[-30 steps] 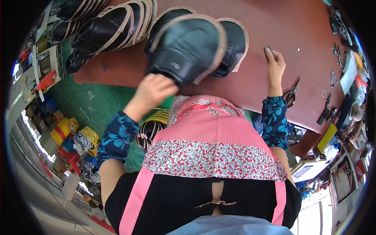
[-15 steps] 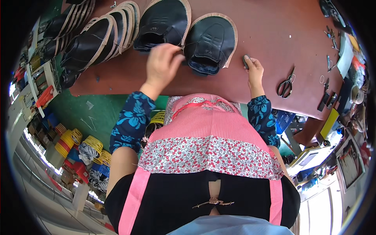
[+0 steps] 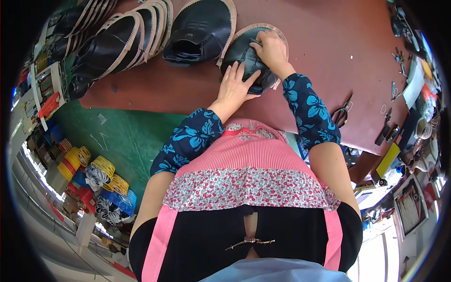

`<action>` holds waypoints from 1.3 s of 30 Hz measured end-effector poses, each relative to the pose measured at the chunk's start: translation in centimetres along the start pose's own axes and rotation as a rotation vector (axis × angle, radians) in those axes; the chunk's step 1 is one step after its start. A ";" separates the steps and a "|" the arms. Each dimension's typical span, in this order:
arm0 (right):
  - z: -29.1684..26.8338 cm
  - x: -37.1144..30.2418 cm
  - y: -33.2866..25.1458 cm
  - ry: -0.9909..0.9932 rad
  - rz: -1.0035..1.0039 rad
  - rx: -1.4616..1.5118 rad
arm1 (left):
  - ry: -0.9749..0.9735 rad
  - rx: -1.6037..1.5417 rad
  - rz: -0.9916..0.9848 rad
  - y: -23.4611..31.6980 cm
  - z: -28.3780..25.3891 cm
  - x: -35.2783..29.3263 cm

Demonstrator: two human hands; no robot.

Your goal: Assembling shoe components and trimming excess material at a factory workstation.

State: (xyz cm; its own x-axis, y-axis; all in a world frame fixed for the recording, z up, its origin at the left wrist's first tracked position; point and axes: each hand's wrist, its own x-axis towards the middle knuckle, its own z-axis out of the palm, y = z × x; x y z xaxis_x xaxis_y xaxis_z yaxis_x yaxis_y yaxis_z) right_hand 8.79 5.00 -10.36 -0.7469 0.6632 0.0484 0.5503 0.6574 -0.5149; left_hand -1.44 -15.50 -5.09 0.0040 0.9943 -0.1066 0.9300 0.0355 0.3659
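Note:
A black leather shoe upper (image 3: pixel 231 54) with a tan pinked border lies on the table in front of me, its opening toward my body. My left hand (image 3: pixel 233 88) rests on its near left part, fingers spread over the leather and holding nothing. My right hand (image 3: pixel 272 50) is on the upper's far right part, its fingers curled and pressed down. Whatever is inside those curled fingers is hidden. A second black shoe upper (image 3: pixel 202 29) sits just to the left, touched by neither hand.
Several more black uppers (image 3: pixel 105 49) stand overlapped at the far left of the brown table (image 3: pixel 324 56). Black-handled scissors (image 3: pixel 342 114) lie on the right, with small tools (image 3: pixel 385 127) beyond them. Yellow-banded bundles (image 3: pixel 75 162) are on the lower left.
My right hand, which held a small dark piece at the right, has moved left onto the upper. My left hand has come down and right onto the same upper.

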 end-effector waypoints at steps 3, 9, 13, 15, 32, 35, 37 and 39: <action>0.0 -0.9 -3.0 -0.221 0.069 0.207 | -0.026 -0.023 -0.015 -0.2 0.3 -0.1; -1.8 -0.3 -0.9 -0.150 0.287 0.141 | -0.007 -0.010 -0.037 0.0 0.3 -0.1; -0.2 -1.0 -1.7 -0.205 0.010 0.101 | -0.058 0.013 -0.025 -0.3 1.0 -0.1; -1.2 -0.2 -0.1 -0.165 0.060 -0.008 | -0.021 -0.054 -0.031 0.0 1.0 -0.2; -2.3 -0.6 -0.5 -0.362 0.246 0.013 | -0.065 -0.036 -0.049 -0.2 1.4 0.1; -1.1 -2.1 -1.6 -0.296 0.191 0.019 | -0.076 -0.028 -0.050 -0.2 1.5 0.7; -0.7 -3.5 -2.1 -0.345 0.120 0.009 | -0.142 0.008 -0.049 -0.3 1.4 0.3; -2.4 -2.4 0.2 -0.257 0.155 -0.009 | -0.072 -0.026 -0.055 -0.1 1.6 0.3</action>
State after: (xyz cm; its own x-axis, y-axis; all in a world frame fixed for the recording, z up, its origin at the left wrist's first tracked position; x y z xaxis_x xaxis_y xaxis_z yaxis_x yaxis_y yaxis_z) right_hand 11.59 4.37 -8.51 -0.7233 0.6442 -0.2486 0.6672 0.5594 -0.4917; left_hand -0.92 -15.38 -6.58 -0.0193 0.9810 -0.1929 0.9196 0.0932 0.3816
